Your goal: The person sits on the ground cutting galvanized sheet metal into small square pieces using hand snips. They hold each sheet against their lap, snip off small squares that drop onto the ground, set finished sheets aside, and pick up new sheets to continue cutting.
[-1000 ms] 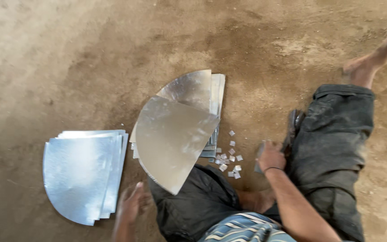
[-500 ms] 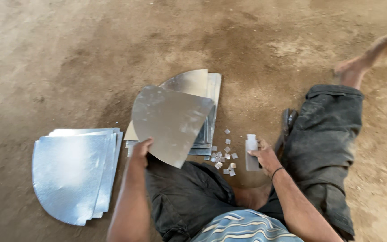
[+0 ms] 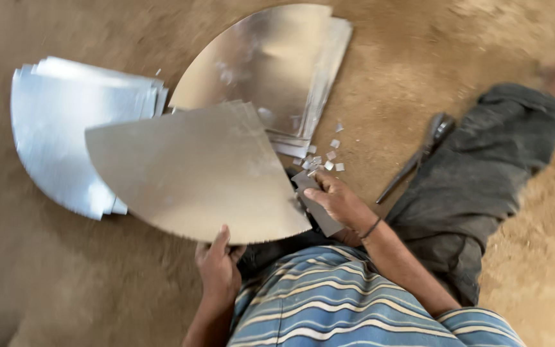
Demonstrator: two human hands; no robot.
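Note:
My left hand [image 3: 218, 265] grips the curved edge of a fan-shaped metal sheet [image 3: 194, 170], holding it flat above my lap. At the sheet's pointed corner my right hand [image 3: 335, 200] holds a small flat metal piece [image 3: 316, 207] against it. A stack of similar sheets [image 3: 65, 128] lies on the dirt floor to the left. Another stack [image 3: 271, 64] lies ahead of me, partly covered by the held sheet. I sit on the ground in dark trousers.
Small square metal offcuts [image 3: 329, 154] are scattered on the dirt beside the far stack. Metal snips [image 3: 419, 160] lie on the ground by my right leg [image 3: 483, 173]. Brown dirt floor surrounds everything.
My left hand picked up a sheet and brought it level across my lap. My right hand moved from the ground to the sheet's corner with the small piece. The view moved closer.

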